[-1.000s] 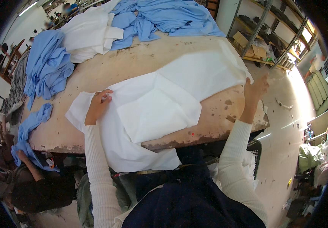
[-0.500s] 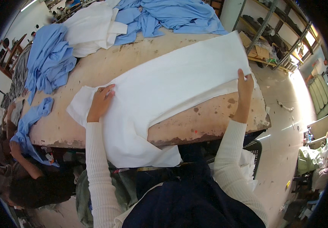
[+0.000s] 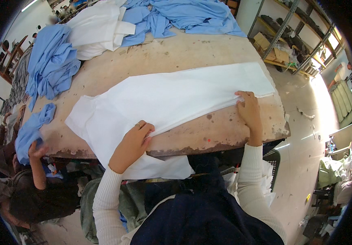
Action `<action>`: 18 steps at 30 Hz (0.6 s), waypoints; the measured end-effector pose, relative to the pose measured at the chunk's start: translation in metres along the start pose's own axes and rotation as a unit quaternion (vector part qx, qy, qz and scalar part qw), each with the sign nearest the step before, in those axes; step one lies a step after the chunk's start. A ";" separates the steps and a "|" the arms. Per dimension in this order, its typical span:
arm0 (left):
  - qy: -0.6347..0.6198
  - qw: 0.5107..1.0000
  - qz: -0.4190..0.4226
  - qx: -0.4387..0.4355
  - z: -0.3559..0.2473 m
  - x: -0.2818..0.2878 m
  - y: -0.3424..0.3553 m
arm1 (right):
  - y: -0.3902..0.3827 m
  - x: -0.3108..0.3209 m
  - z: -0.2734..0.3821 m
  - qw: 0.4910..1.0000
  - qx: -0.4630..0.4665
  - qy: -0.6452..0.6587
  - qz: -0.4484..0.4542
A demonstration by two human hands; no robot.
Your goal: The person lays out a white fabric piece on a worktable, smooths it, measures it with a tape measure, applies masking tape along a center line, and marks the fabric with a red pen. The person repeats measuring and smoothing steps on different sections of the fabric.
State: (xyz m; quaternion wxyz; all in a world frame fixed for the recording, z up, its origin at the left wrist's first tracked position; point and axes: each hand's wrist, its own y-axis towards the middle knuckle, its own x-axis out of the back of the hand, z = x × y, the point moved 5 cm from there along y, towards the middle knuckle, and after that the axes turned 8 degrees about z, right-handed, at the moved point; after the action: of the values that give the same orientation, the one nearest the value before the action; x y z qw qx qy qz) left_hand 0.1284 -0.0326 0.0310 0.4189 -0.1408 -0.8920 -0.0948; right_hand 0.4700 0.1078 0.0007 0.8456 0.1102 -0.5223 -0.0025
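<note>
A white garment, its exact kind unclear, lies lengthwise across the worktable. Its narrow part reaches to the right, and a loose section hangs over the front edge near my body. My left hand has thumb and fingers closed on the garment's near edge, left of the middle. Farther right, my right hand pinches the same near edge close to the garment's right end. Between the two hands that edge runs fairly straight, with layers lying on each other.
Blue garments and white ones are heaped along the far side. At the left, a co-worker's hand is beside a blue cloth. Metal shelving stands at the far right, and a dark plastic basket by the front right.
The garment's far edge has come down toward me and now lies flat. My left hand moved right and nearer to its near edge; my right hand moved slightly left and nearer.
</note>
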 end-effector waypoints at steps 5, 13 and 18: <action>0.028 0.998 -0.010 0.058 -0.013 0.008 -0.018 | -0.003 0.006 0.005 0.999 -0.031 -0.019 -0.004; 0.016 0.994 -0.069 0.088 -0.009 -0.003 -0.022 | -0.001 0.011 -0.005 0.999 0.009 0.030 -0.024; 0.095 0.986 -0.087 0.103 -0.009 -0.011 -0.024 | 0.007 0.009 -0.011 0.997 0.042 0.054 -0.022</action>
State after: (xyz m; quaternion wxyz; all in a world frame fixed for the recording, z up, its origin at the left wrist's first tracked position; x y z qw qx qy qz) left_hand 0.1338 -0.0593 0.0275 0.5043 -0.0091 -0.8619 -0.0519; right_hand 0.4825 0.1151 0.0050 0.8671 0.1570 -0.4726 0.0072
